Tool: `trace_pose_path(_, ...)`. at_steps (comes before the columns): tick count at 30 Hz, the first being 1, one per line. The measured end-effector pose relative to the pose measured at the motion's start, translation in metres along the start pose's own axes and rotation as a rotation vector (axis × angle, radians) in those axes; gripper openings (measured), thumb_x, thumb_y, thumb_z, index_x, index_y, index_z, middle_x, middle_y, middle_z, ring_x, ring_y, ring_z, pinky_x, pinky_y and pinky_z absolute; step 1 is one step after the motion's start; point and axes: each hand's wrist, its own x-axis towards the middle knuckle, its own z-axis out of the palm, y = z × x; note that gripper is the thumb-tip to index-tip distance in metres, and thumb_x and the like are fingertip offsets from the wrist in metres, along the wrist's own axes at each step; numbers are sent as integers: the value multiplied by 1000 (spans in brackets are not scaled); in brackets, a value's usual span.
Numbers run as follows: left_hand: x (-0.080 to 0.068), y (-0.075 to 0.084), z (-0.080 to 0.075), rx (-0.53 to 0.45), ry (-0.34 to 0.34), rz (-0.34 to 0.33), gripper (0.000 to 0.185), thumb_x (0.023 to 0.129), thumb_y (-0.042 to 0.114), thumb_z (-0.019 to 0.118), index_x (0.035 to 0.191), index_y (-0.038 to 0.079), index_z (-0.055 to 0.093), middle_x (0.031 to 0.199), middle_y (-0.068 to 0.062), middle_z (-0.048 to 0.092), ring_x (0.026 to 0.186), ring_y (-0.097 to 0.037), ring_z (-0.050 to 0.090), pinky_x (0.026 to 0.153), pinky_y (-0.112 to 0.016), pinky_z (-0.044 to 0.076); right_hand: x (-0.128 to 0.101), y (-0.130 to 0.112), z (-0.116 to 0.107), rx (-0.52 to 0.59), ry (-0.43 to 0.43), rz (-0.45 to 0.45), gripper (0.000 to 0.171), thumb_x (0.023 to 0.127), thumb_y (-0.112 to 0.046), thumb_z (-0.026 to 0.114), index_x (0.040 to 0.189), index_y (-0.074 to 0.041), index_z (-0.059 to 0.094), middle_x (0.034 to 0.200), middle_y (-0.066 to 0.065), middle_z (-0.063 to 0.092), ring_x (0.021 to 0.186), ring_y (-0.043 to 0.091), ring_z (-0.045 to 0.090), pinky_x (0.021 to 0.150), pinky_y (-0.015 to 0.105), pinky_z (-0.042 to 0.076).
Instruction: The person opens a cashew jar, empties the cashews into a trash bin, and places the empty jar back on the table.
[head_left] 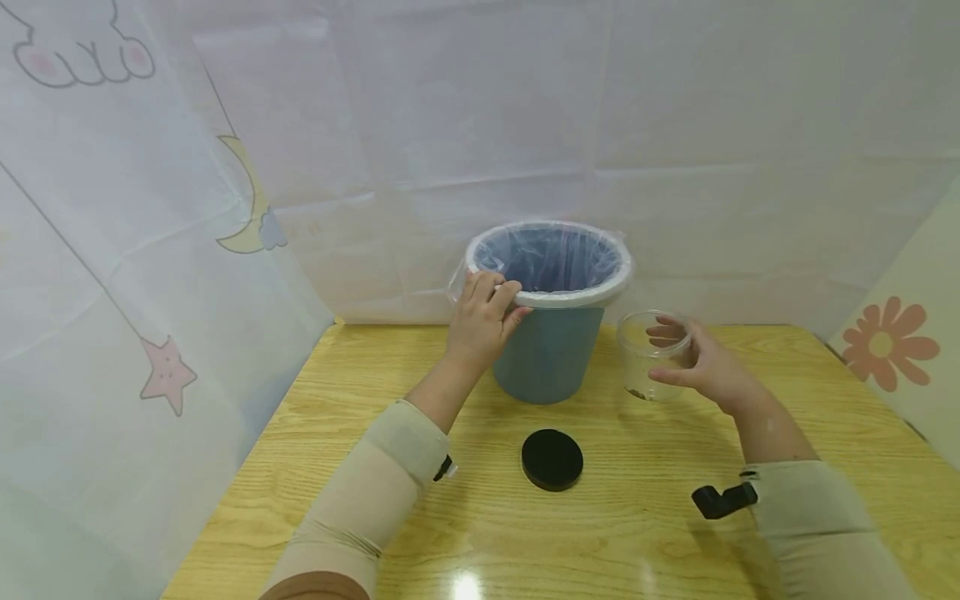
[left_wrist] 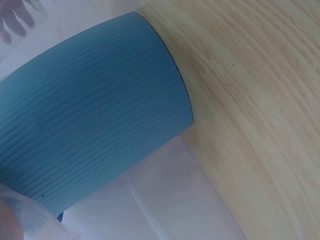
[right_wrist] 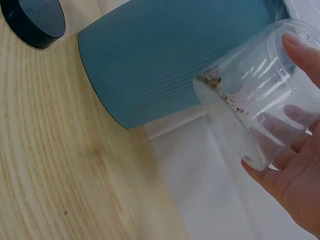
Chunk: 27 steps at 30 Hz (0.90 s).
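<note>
Gripping bin rim with left hand, right hand holding clear jar

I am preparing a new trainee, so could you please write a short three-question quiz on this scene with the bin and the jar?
1. True or false: the left hand grips the rim of the blue bin.
2. Which thing does the right hand hold? A) the black lid B) the clear jar C) the bin liner
3. Fill in: the black lid lies flat on the wooden ____.

Key
1. True; its fingers curl over the white rim.
2. B; the clear jar is held just right of the bin, with a few crumbs at its bottom.
3. Table, in front of the bin.
</note>
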Motion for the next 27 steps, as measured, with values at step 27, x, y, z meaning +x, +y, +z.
trace_pose_path(27,-1,-2,2,-8,-3,11,36,84,39,59,110,16,50,105,-5,44,108,-23,39,95,-33,34,6,27,41,201,-290,-54,81,75,5,70,140,-2,23,139,28,30,125,46,29,86,36,48)
